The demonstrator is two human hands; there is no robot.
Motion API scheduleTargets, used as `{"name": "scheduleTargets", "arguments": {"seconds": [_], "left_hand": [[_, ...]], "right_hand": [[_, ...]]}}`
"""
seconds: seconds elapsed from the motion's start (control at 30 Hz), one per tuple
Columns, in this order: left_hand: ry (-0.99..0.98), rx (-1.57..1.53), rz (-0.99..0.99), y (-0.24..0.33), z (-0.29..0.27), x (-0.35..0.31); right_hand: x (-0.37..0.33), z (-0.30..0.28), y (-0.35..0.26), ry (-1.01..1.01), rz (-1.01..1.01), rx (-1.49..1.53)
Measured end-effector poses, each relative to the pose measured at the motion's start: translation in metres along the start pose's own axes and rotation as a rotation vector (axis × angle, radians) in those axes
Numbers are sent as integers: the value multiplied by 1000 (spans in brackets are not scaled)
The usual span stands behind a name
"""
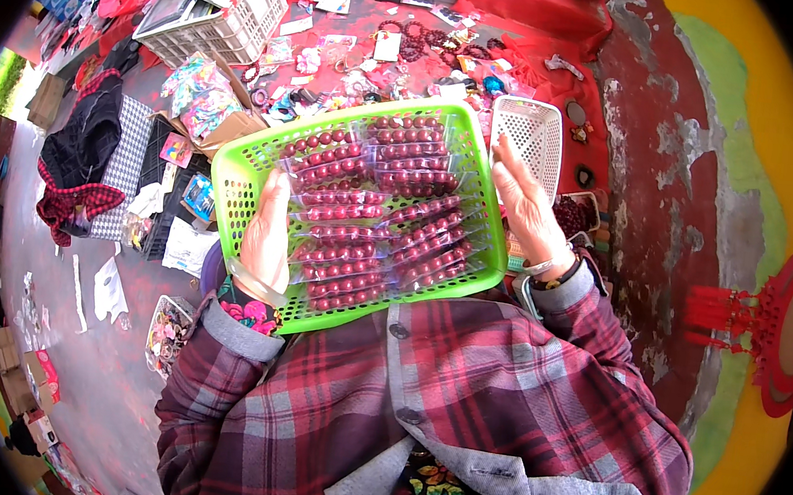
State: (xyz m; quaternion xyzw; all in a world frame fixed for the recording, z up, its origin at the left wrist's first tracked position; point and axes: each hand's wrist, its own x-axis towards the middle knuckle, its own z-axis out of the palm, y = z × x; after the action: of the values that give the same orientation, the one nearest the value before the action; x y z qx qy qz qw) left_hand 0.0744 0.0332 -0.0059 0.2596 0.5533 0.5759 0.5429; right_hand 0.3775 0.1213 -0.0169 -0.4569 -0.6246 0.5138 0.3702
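Note:
A bright green plastic basket (pixel 232 186) with a holed rim and walls sits tilted close against my body. Inside it lie two columns of clear packets of dark red bead bracelets (pixel 338 214), several in each. My left hand (pixel 268 234) is on edge inside the basket's left part, its fingers straight and close together beside the left column of packets. Along the basket's right rim, my right hand (pixel 530 212) stretches its fingers out flat. Neither hand grips a packet. A clear band circles each wrist. What bears the basket's weight is hidden.
A white holed basket (pixel 528 118) stands just past the green one. Loose bracelets and small trinkets (pixel 423 47) cover a red cloth ahead. At left are a white crate (pixel 211 19), a cardboard box (pixel 237 130) of colourful packets and a dark checked garment (pixel 79 158).

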Motion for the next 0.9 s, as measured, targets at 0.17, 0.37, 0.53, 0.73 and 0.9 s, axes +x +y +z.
{"name": "scheduleTargets", "arguments": {"seconds": [0.17, 0.37, 0.53, 0.73, 0.9], "left_hand": [[28, -9, -68, -2, -1, 0], [3, 122, -41, -4, 2, -1], [66, -19, -114, -1, 9, -6], [27, -59, -117, -7, 16, 2], [30, -7, -46, -9, 3, 8]], "right_hand": [[-11, 17, 0, -114, 108, 310], [-5, 2, 6, -100, 127, 215], [-13, 1, -13, -54, 145, 65], [-18, 2, -10, 191, -153, -606], [-16, 19, -43, 81, -485, -830]]}}
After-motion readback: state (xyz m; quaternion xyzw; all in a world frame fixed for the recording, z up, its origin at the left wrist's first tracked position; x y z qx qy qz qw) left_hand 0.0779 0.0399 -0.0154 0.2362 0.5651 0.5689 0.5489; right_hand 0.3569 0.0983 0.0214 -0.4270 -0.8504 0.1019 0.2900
